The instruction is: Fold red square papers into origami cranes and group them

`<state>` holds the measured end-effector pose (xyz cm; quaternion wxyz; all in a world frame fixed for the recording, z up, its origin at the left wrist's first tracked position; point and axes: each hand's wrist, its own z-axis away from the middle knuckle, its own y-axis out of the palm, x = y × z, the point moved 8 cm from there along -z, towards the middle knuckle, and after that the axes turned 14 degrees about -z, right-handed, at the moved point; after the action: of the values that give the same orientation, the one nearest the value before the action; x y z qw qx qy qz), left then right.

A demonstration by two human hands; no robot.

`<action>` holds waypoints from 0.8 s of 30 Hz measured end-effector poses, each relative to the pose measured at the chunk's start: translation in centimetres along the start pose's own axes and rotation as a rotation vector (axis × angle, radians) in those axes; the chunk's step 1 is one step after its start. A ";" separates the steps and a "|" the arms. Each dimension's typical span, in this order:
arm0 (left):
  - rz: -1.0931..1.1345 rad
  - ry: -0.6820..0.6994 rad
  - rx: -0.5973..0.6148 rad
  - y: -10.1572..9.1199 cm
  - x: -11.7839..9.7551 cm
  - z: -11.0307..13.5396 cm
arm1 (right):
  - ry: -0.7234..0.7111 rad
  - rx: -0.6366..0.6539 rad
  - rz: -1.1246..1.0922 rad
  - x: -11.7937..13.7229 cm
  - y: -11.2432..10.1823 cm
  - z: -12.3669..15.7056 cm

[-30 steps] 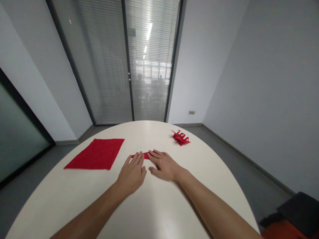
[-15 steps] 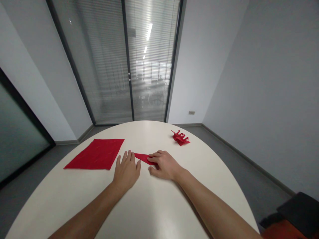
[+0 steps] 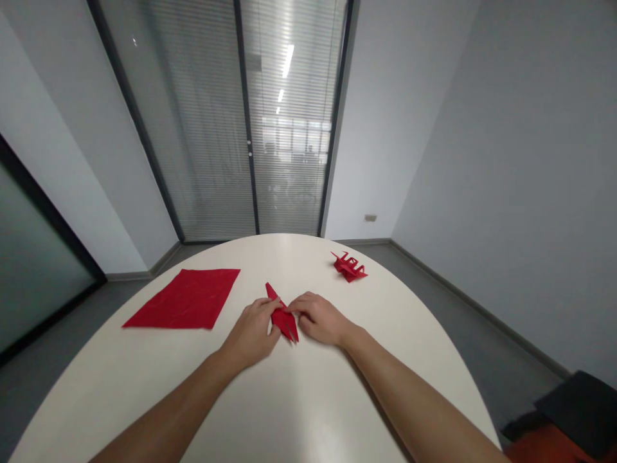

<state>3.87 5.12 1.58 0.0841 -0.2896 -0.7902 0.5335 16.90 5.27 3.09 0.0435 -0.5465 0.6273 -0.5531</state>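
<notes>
Between my hands lies a piece of folded red paper (image 3: 285, 323) on the table, long and narrow, with one point aimed away from me and a split pair of points towards me. My left hand (image 3: 255, 326) grips its left edge, fingers on top and thumb low at the side. From the right, my right hand (image 3: 318, 316) pinches its right edge with bent fingers; the fingertips touch the paper near its middle. Part of the fold is hidden under the fingers of both hands.
A flat red paper sheet (image 3: 186, 299) lies at the left on the round white table (image 3: 308, 399). Several small folded red paper cranes (image 3: 350, 267) cluster at the back right. A black and orange chair (image 3: 573, 418) stands at the lower right, beyond the table edge.
The folded paper has turned from lying crosswise to pointing away from me, and its split end now shows. My left hand has gone from flat and spread to gripping the paper's edge.
</notes>
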 end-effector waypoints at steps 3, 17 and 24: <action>0.041 -0.020 0.002 -0.1 0.3 0.0 | -0.004 -0.026 -0.048 -0.3 -0.2 0.2; 0.097 0.105 0.025 -0.4 -0.9 0.3 | 0.018 -0.061 -0.049 -0.8 -0.4 0.0; 0.106 0.109 0.049 -0.2 -1.0 0.2 | 0.102 -0.148 -0.083 -1.4 -0.9 0.0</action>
<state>4.57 4.36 1.88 0.1057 -0.3576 -0.7547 0.5398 18.08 6.50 3.00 -0.0520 -0.5449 0.6448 -0.5336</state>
